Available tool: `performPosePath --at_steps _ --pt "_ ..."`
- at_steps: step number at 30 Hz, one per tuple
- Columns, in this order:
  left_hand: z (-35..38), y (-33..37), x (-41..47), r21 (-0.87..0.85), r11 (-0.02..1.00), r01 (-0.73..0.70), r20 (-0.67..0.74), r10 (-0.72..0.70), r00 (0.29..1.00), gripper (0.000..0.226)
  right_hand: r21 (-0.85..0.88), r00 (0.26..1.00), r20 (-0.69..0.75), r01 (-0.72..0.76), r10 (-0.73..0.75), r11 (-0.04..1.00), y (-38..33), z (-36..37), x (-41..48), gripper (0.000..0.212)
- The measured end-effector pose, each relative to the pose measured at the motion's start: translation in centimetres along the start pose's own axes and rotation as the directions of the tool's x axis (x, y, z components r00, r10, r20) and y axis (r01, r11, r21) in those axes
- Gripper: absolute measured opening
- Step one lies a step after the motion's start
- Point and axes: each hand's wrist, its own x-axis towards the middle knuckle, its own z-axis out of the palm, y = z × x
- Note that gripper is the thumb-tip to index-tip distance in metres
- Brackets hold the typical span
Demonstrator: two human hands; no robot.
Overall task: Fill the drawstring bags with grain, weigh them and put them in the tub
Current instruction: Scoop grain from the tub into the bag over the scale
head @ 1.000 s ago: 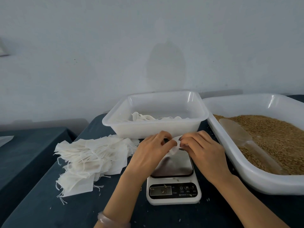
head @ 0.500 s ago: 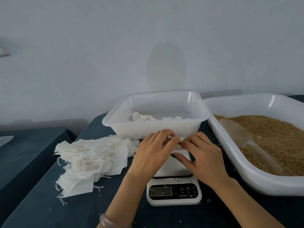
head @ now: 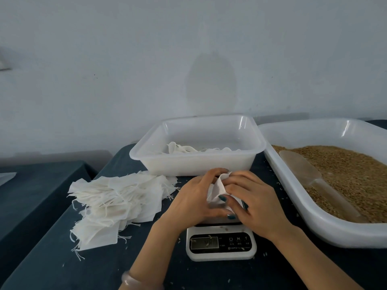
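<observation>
Over the scale point(head: 221, 253), the left grip point(head: 194, 198) and right grip point(head: 259, 206) both pinch one drawstring bag point(head: 216, 189).

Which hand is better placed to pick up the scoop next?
Probably the right hand. The scoop lies in the grain tray, on that side; the left hand would have to cross the scale. Both hands now grip the drawstring bag, so the left can hold it.

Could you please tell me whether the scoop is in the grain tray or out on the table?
In the tray: the scoop lies on the grain, inside the white rim.
</observation>
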Motion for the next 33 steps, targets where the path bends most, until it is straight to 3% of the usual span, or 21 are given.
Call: performPosePath --at_steps 5,10,15,21,23,26,28,30,33 --pt "0.2 -0.3 0.1 -0.032 0.999 0.014 -0.069 -0.016 0.997 0.044 -0.028 0.999 -0.020 0.036 -0.036 0.999 -0.4 -0.3 0.1 0.025" --pt "0.1 0.0 0.1 -0.106 0.994 -0.005 -0.099 -0.006 0.995 0.028 -0.076 0.994 -0.086 0.058 -0.065 0.995 -0.5 -0.2 0.1 0.022" --pt "-0.1 -0.1 0.5 -0.289 0.954 0.075 -0.104 -0.110 0.989 0.025 -0.079 0.992 -0.098 0.072 -0.080 0.994 -0.4 0.0 0.1 0.020" --pt "0.0 -1.1 0.5 -0.417 0.903 0.103 -0.135 -0.174 0.975 0.028 0.079 0.977 -0.194 -0.071 0.085 0.994 -2.0 -1.4 1.5 0.023" --pt "0.1 -1.3 0.6 -0.429 0.897 0.106 -0.155 -0.189 0.970 0.033 0.027 0.968 -0.178 -0.177 0.179 0.984 -2.2 -2.4 2.8 0.020" --pt "0.0 -1.3 0.6 -0.428 0.899 0.093 -0.181 -0.186 0.966 0.033 -0.196 0.935 -0.038 -0.353 0.352 0.915 -0.8 -5.0 5.2 0.030" --pt "0.0 -1.2 0.4 -0.443 0.891 0.102 -0.182 -0.201 0.962 0.031 -0.363 0.840 0.139 -0.450 0.525 0.816 1.5 -7.4 6.1 0.040" --pt "-0.2 -1.1 0.3 -0.425 0.897 0.120 -0.180 -0.214 0.960 0.033 -0.549 0.637 0.305 -0.490 0.708 0.677 3.9 -10.3 6.7 0.036" --pt "-0.2 -1.1 0.2 -0.391 0.910 0.134 -0.150 -0.207 0.967 0.031 -0.766 0.315 0.448 -0.347 0.837 0.541 6.5 -13.1 6.6 0.033"
